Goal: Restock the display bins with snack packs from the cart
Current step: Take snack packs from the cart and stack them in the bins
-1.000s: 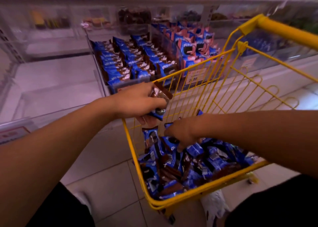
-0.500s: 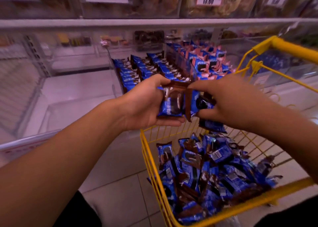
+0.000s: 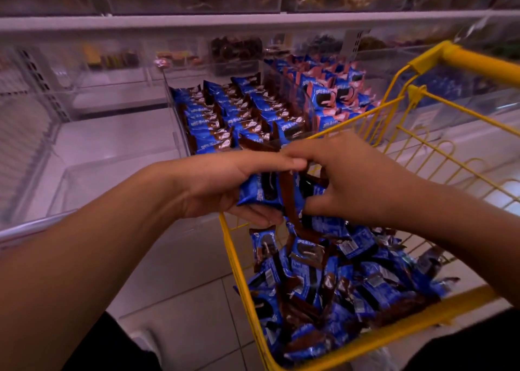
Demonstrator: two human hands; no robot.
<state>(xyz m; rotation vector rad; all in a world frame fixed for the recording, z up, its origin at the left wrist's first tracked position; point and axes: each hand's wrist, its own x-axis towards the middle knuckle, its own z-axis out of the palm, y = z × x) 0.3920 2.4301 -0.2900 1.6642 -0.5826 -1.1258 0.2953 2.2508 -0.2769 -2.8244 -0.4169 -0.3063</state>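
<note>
While our left hand (image 3: pixel 225 186) curls thumb over and fingers under a small stack of blue and brown snack packs (image 3: pixel 260 190) at the centre of the frame, our right hand (image 3: pixel 346 182) meets it from the right, its fingers bent and pinching the same packs at their right edge. We see the packs standing on edge, flat faces toward us, long axis running top to bottom, directly above the near left corner of the yellow cart (image 3: pixel 233 247). We judge the coming move runs toward the upper centre, where the clear display bin (image 3: pixel 180 134) holds neat rows just beyond the left hand's knuckles, so the left hand is the nearer one.
</note>
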